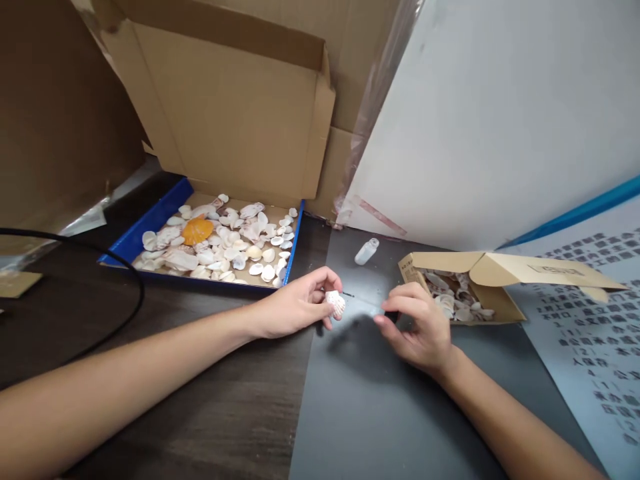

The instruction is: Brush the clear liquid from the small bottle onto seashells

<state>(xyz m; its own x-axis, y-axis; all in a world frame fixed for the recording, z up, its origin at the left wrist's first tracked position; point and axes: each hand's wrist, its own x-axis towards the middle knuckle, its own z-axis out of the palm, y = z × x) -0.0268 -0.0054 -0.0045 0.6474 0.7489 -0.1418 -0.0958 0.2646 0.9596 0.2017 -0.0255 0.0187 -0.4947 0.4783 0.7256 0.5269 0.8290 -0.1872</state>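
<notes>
My left hand (pixel 300 303) pinches a small ribbed white shell (pixel 335 304) between thumb and fingers, above the edge of the grey mat (pixel 350 413). To its right, my right hand (pixel 415 327) holds the black cap of a thin brush applicator (pixel 391 315). The applicator's pale stem points left, and its dark tip is close to the shell; whether they touch is unclear. A small frosted bottle (pixel 367 252) without a cap stands tilted in view behind the hands, on the mat.
A blue-edged box (pixel 150 217) of shells, one orange (pixel 197 231), lies at the back left with its cardboard lid raised. An open carton (pixel 507 310) of shells is at right. A black cable (pixel 143 293) curves at left. A printed sheet (pixel 600 347) lies far right.
</notes>
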